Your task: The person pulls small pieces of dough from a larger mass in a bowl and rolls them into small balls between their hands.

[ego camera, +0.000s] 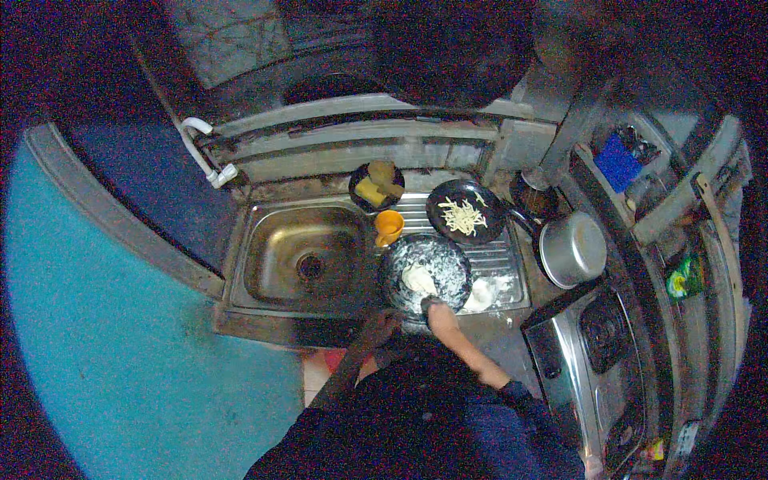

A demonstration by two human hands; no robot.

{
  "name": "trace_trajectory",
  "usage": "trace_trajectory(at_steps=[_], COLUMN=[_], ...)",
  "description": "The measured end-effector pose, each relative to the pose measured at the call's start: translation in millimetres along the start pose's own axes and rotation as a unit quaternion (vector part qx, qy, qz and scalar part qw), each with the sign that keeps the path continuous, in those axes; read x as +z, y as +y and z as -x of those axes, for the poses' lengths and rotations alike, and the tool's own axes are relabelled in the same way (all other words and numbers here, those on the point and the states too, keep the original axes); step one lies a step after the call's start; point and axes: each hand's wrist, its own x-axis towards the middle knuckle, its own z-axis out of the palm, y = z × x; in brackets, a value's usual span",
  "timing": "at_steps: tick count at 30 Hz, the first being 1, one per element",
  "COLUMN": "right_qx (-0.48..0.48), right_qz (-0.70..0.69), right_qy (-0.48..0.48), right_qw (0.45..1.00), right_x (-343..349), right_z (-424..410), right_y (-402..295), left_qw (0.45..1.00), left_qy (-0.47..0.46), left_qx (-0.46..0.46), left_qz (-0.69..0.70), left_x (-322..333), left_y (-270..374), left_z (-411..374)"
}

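A round dark plate or bowl [451, 264] dusted with white flour stands on the steel drainboard before me. A pale lump of dough [418, 278] lies in it. My right hand [442, 317] reaches over its near rim, fingers beside the dough; the dim picture hides whether they pinch it. In shadow, my left hand [383, 329] is at the near left of the rim, and its fingers are hard to make out. To the right of the bowl is a heap of white flour [482, 294]. Thin pale dough strips [462, 216] rest in a black frying pan [441, 222] behind.
A steel sink basin [282, 240] is at left, with a white tap pipe [222, 176] above. An orange cup [390, 223] and a dark plate [360, 198] with yellow and brown lumps stand behind the bowl. At right are an aluminium pot [573, 249] and a gas stove [576, 366].
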Motion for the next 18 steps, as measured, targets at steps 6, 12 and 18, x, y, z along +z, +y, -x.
trace_trajectory(at_steps=[6,12,18], right_qx=[0.093,-0.019,0.036], right_qz=[-0.435,-0.363,-0.631], right_qy=[0.049,0.106,0.014], right_qw=[0.894,0.926,0.775], right_x=[-1.3,-54.1,-107.1], right_z=[-26.2,-5.1,10.0], right_y=[9.3,-52.3,-91.1], left_qw=[0.999,0.958,0.730], left_qy=[-0.012,-0.051,0.062], left_qx=[0.007,0.003,0.000], left_qz=[-0.047,0.281,0.681], left_x=[-3.0,-2.1,75.1], left_y=[-3.2,30.1,11.1], left_z=[-24.7,-96.2,-171.7])
